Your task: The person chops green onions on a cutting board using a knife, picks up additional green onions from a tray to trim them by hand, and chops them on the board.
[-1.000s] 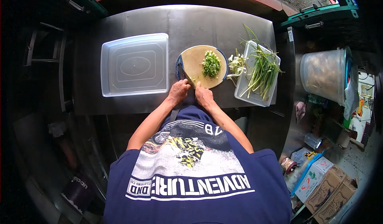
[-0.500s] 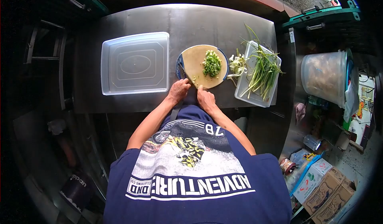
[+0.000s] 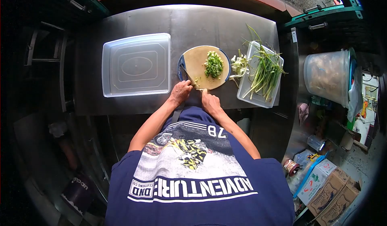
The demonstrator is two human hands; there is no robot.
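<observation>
My left hand [image 3: 181, 90] is closed around a knife [image 3: 185, 71] at the near left edge of the round cutting board [image 3: 192, 63]. The blade slants up and left over the board's blue rim. Close beside it, my right hand [image 3: 211, 102] has its fingers drawn together at the near rim, with small pale bits by the fingertips. Whatever those fingers hold is too small to make out. A heap of chopped green onion [image 3: 214, 65] lies on the board's right half.
Left of the board stands a clear plastic tray [image 3: 137, 87] on the steel table [image 3: 205, 22]. On the right, long green onions [image 3: 266, 71] lie across a white tray [image 3: 246, 93], beside pale trimmings [image 3: 239, 66]. A large plastic tub [image 3: 326, 75] stands farther right; cardboard boxes [image 3: 332, 191] sit below.
My right hand has shifted slightly right and toward me, away from the knife. My left hand and the knife stay almost where they were.
</observation>
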